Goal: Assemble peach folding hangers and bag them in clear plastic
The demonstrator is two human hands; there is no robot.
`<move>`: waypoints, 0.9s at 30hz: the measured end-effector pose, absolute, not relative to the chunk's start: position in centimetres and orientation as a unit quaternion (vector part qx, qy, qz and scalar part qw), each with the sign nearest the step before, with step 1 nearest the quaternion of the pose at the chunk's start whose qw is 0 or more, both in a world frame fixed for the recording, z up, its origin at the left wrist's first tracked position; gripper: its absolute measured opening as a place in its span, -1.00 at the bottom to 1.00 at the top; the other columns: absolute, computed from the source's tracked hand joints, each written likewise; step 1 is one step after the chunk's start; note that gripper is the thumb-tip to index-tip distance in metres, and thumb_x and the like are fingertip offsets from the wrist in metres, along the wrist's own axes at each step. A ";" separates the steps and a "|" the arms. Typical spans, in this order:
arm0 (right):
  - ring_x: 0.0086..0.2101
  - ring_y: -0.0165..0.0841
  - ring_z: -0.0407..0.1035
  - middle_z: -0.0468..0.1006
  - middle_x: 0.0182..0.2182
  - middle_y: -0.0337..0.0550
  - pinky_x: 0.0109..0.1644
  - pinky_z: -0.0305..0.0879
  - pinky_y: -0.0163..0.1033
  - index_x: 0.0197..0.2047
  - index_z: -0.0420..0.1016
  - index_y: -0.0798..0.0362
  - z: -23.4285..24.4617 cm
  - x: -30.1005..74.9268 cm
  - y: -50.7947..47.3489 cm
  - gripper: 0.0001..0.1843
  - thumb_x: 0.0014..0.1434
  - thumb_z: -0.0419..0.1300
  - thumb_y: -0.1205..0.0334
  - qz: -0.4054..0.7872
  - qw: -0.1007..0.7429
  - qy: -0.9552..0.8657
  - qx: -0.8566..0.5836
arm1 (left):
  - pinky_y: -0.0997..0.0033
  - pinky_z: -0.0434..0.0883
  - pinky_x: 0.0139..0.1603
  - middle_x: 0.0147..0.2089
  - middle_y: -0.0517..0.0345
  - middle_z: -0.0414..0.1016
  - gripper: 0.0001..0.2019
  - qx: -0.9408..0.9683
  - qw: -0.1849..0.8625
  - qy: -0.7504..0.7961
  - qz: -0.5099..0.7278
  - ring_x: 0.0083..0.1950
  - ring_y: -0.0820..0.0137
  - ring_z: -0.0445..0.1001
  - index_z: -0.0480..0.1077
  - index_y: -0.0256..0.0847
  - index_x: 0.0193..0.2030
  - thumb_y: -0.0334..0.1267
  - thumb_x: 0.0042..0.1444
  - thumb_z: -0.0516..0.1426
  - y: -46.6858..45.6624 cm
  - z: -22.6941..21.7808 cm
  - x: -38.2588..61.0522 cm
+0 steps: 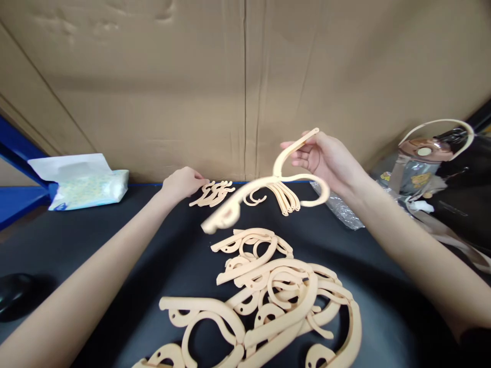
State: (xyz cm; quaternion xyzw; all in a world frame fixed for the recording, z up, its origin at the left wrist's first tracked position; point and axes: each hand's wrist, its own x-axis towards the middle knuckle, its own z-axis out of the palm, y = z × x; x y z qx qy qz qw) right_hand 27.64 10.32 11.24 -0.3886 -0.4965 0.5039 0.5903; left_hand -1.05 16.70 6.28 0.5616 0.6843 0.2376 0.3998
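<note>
My right hand [320, 156] is raised above the black table [95, 255], its fingers closed on a curved beige plastic piece [276, 176] that hangs down to the left, its lower end blurred. My left hand [184, 182] reaches to the far edge with fingers curled on a small bunch of beige pieces [213, 194]. Another small bunch of beige strips [286, 197] lies just below the held piece. A large heap of beige curved pieces [268, 296] covers the near middle of the table.
A cardboard wall [245, 76] stands behind the table. A white plastic packet [82, 181] lies at the far left by a blue frame [15, 153]. Crumpled clear plastic [337, 204] and a water bottle with a strap [422, 158] sit at the right. A dark round object [15, 294] rests at the left edge.
</note>
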 end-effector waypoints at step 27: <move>-0.31 -0.25 0.45 0.64 -0.36 -0.11 -0.17 0.13 -0.18 -0.33 0.58 0.08 9.8 30.0 11.6 -0.81 0.25 0.28 0.15 -0.177 0.164 -0.800 -0.550 | 0.55 0.33 -0.59 -0.11 -0.27 0.62 -0.23 0.530 0.775 0.270 0.213 -0.43 0.40 0.43 0.58 -0.40 -0.08 0.39 0.01 0.13 13.5 8.8 2.5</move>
